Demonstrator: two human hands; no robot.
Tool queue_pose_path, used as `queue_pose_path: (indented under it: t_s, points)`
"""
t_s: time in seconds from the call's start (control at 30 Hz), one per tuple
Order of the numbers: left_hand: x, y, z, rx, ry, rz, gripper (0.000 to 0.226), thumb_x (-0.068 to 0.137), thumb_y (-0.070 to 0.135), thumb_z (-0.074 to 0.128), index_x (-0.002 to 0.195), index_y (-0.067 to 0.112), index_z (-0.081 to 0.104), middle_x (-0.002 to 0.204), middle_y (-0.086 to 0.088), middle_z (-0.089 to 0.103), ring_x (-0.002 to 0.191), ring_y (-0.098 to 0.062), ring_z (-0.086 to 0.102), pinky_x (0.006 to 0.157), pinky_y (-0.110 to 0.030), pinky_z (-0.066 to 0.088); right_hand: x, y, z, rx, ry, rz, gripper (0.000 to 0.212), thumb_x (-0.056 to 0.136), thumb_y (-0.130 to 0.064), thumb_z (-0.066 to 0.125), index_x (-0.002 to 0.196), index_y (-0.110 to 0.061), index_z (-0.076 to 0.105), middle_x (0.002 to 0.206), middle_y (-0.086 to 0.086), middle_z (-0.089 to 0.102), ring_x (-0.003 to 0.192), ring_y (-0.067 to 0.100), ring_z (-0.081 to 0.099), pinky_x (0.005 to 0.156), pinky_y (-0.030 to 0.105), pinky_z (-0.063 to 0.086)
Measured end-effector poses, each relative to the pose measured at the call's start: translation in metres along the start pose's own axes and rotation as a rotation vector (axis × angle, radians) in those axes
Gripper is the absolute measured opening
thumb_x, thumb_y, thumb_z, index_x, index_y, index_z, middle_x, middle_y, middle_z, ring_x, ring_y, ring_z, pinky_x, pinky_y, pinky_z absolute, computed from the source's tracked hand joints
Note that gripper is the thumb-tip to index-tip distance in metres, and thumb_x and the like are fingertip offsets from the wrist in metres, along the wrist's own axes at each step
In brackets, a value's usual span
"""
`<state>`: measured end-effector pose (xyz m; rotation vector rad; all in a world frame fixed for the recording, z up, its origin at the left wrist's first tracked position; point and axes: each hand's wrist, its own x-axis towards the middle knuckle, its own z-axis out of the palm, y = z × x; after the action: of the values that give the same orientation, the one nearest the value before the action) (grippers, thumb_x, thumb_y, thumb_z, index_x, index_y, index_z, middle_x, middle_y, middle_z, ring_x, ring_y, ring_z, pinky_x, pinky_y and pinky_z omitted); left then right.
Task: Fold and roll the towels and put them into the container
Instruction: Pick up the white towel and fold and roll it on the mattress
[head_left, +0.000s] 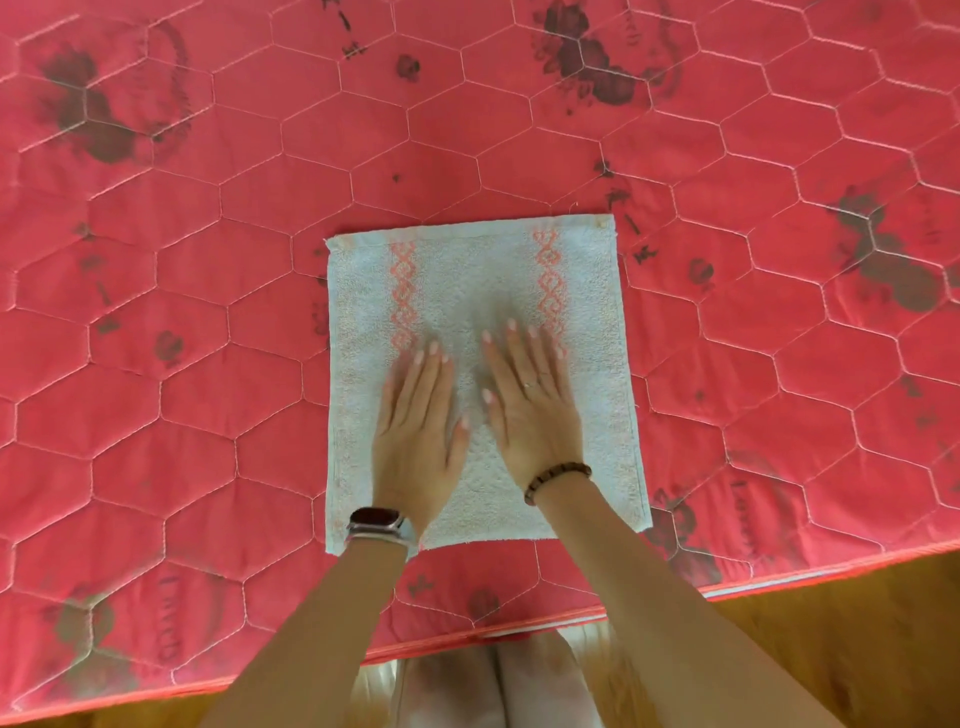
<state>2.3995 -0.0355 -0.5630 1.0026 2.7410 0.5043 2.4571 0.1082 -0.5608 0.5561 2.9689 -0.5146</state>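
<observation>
With grip released, the left hand (415, 415) and right hand (530, 405) press flat on the towel (467, 270) near the front edge of the mattress (208, 312), where uneven smoothing could bunch it and skew the fold.

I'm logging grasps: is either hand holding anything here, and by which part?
Nothing is held. The left hand and the right hand both rest flat and open on the middle of the towel.
</observation>
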Motion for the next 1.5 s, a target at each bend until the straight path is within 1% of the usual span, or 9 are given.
queue_pose_path:
  t_s: [0.17,0.43,0.67,0.83,0.97,1.1,1.3,1.43,1.5]
  points:
    - [0.033,-0.011,0.013,0.059,-0.004,-0.022,0.060,0.104,0.031,0.034,0.157,0.008,0.020,0.166,-0.007,0.017,0.155,-0.018,0.011,0.124,-0.049,0.013,0.019,0.015,0.007,-0.058,-0.050,0.009,0.060,0.105,-0.042,0.027,0.158,-0.020,0.010,0.166,0.002,0.003,0.153,0.022,-0.002,0.124,0.046,0.006]
    - [0.047,-0.076,-0.010,0.212,-0.065,-0.004,0.064,0.104,0.040,0.023,0.159,0.008,0.011,0.167,-0.008,0.009,0.155,-0.021,0.007,0.125,-0.048,0.009,0.024,0.092,-0.019,-0.199,-0.058,0.156,0.066,0.102,-0.050,0.009,0.158,-0.016,0.004,0.166,0.001,0.000,0.153,0.018,-0.001,0.124,0.046,0.008]
    - [0.089,-0.047,-0.012,0.102,-0.071,0.134,0.066,0.105,0.038,0.037,0.159,0.009,0.013,0.168,-0.006,0.009,0.155,-0.019,0.004,0.124,-0.051,0.010,0.054,0.056,-0.014,-0.090,-0.039,0.000,0.062,0.105,-0.041,0.029,0.158,-0.017,0.008,0.166,0.004,0.003,0.153,0.026,-0.003,0.124,0.046,0.006]
    - [0.124,-0.022,0.005,0.127,-0.102,0.207,0.058,0.107,0.033,0.026,0.158,0.007,0.016,0.167,-0.008,0.011,0.155,-0.020,0.007,0.124,-0.050,0.011,0.089,0.028,0.000,-0.070,-0.044,-0.079,0.057,0.103,-0.042,0.024,0.155,-0.019,0.023,0.164,0.006,0.017,0.152,0.026,0.011,0.123,0.050,0.013]
    - [0.134,-0.037,0.004,0.146,-0.068,0.148,0.059,0.106,0.035,0.022,0.158,0.008,0.015,0.167,-0.008,0.013,0.155,-0.021,0.009,0.125,-0.049,0.009,0.098,0.044,-0.006,-0.081,-0.049,-0.052,0.058,0.103,-0.044,0.021,0.156,-0.023,0.018,0.165,0.005,0.012,0.153,0.025,0.007,0.124,0.048,0.009]
    - [0.135,-0.065,-0.008,0.101,0.009,0.010,0.058,0.106,0.033,0.025,0.158,0.008,0.016,0.167,-0.008,0.012,0.155,-0.020,0.007,0.126,-0.044,0.004,0.103,0.083,-0.022,-0.152,-0.030,0.103,0.058,0.104,-0.043,0.020,0.158,-0.023,0.011,0.166,0.002,0.008,0.153,0.022,0.003,0.124,0.046,0.003]
    - [0.141,-0.085,-0.018,-0.075,0.101,-0.115,0.055,0.105,0.024,0.034,0.152,-0.004,0.028,0.162,-0.018,0.025,0.152,-0.031,0.017,0.124,-0.028,0.000,0.103,0.096,-0.029,-0.140,-0.043,0.100,0.055,0.106,-0.036,0.025,0.157,-0.022,0.013,0.166,0.003,0.008,0.153,0.021,0.004,0.124,0.044,0.004]
    - [0.141,-0.088,-0.019,-0.149,0.103,-0.167,0.055,0.104,0.023,0.040,0.153,-0.001,0.029,0.163,-0.016,0.023,0.153,-0.033,0.013,0.124,-0.038,0.003,0.104,0.091,-0.035,-0.051,-0.037,0.113,0.055,0.106,-0.033,0.030,0.157,-0.022,0.015,0.166,0.003,0.007,0.153,0.021,0.001,0.124,0.042,0.000]
    - [0.137,-0.090,-0.021,-0.212,0.111,-0.212,0.058,0.104,0.022,0.045,0.154,0.001,0.026,0.165,-0.013,0.017,0.154,-0.030,0.007,0.124,-0.035,0.001,0.103,0.091,-0.039,0.057,-0.013,0.102,0.055,0.105,-0.029,0.037,0.156,-0.020,0.021,0.165,0.004,0.010,0.153,0.022,0.002,0.124,0.040,0.001]
